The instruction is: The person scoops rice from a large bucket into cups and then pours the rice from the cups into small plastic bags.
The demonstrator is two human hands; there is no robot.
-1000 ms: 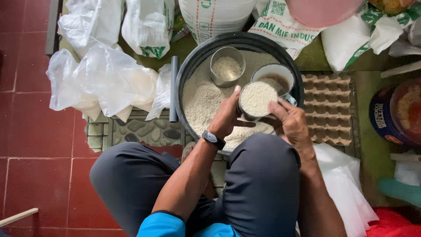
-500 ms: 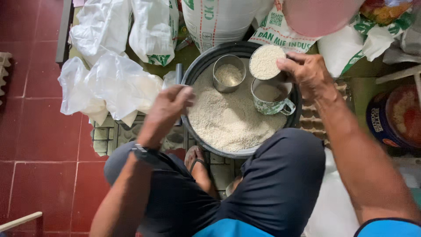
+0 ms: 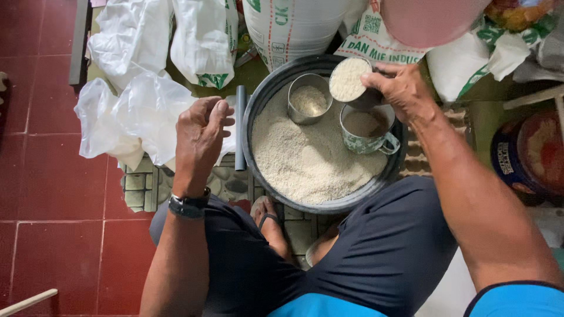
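The left hand [image 3: 200,138] hangs empty with its fingers loosely curled, over the clear plastic bags [image 3: 126,114] lying on the floor, just left of the big dark basin [image 3: 261,97] of rice and well apart from the cup. Inside the basin a steel cup [image 3: 306,98] and a patterned mug [image 3: 367,129] stand in the grain, and at the far rim the right hand [image 3: 402,91] grips a small cup [image 3: 349,79] heaped level with rice, its fingers wrapped round the side. The cup's wall is mostly hidden behind those fingers, and the sacks [image 3: 294,26] beyond are cut off by the top edge
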